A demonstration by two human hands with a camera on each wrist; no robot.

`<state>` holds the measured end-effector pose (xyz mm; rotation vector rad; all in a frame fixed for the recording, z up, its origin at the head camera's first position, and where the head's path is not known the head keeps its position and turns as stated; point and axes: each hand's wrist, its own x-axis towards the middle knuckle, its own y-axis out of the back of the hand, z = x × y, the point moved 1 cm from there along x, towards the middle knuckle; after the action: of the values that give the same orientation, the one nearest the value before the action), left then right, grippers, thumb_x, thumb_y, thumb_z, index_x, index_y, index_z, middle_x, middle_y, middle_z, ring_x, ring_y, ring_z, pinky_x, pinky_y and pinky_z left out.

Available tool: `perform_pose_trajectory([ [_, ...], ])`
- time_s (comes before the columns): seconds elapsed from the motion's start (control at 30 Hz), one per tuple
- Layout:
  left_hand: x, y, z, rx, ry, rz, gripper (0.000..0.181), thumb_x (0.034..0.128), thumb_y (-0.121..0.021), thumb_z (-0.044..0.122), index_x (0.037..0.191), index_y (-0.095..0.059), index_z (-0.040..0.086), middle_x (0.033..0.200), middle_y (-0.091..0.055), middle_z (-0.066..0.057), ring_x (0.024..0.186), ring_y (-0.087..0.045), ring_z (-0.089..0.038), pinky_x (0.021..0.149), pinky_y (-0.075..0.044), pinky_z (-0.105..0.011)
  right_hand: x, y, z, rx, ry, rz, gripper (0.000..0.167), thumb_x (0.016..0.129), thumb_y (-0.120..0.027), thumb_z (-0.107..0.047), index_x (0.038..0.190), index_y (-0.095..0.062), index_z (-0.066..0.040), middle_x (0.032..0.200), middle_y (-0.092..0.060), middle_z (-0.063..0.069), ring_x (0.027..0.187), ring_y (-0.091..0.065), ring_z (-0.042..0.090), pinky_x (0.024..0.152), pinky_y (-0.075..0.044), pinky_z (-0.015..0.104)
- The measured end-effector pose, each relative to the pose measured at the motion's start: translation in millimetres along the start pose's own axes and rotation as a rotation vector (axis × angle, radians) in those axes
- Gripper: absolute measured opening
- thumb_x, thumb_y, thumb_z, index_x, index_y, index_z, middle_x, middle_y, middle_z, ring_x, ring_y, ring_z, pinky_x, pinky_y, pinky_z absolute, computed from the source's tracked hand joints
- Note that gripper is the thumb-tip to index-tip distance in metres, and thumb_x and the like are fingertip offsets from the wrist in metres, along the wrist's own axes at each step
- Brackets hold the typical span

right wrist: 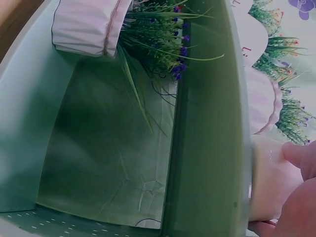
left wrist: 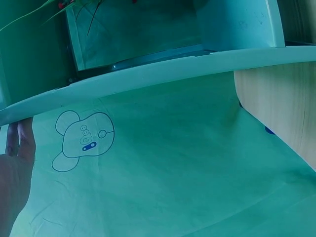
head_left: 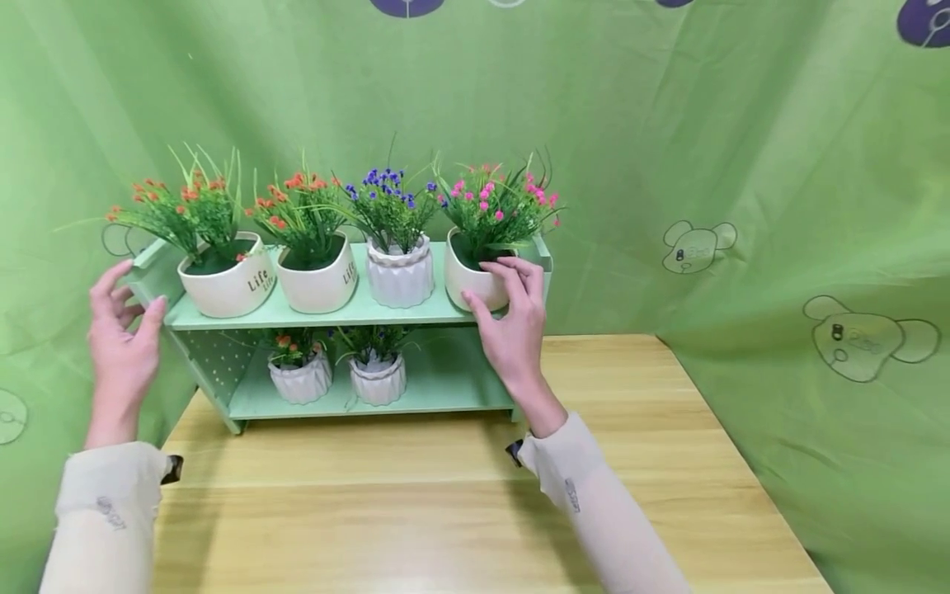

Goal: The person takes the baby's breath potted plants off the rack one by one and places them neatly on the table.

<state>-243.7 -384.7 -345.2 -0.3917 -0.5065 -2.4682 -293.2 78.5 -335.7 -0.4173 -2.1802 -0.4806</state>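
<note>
Hemming in my right hand [head_left: 512, 326] are the shelf [head_left: 453, 379] end on one side and the purple pot [head_left: 401, 272] on the other; its thumb and fingers curl about the pink-flowered pot [head_left: 462, 282], at the top deck's right. My left hand [head_left: 124, 346] grips the shelf's left end. Green cloth [head_left: 742, 132] hangs behind. Left on top stand two orange-flowered pots [head_left: 218, 293]; underneath, two small ribbed pots [head_left: 378, 384] hold orange and purple flowers. I read "Life" on both orange-flowered pots; sleeve [head_left: 111, 478] print I can't make out.
</note>
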Motion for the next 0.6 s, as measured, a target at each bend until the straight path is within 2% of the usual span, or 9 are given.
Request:
perform_pose_trajectory([
  [0.27,-1.9,0.8,3.4,0.011,0.003,0.009,0.062,0.1054,-0.057,0.017,0.155,-0.034,0.047,0.159,-0.047,-0.009,0.109,-0.054,0.003,0.084,-0.052,-0.004,-7.8,16.8,-11.3,0.016,0.038,-0.001,0.039,0.083,-0.088,-0.014,0.118,-0.073,-0.006,0.132,-0.057,0.016,0.126,-0.054,0.028,0.107,-0.053,0.042],
  [0.6,-2.0,0.6,4.9,0.021,0.005,0.007,0.062,0.1056,-0.057,0.018,0.155,-0.033,0.047,0.16,-0.047,-0.008,0.11,-0.054,0.003,0.084,-0.051,-0.003,-29.5,38.8,-16.5,0.039,0.07,-0.003,0.04,0.081,-0.09,-0.013,0.117,-0.074,-0.007,0.13,-0.059,0.017,0.126,-0.054,0.03,0.105,-0.051,0.038],
])
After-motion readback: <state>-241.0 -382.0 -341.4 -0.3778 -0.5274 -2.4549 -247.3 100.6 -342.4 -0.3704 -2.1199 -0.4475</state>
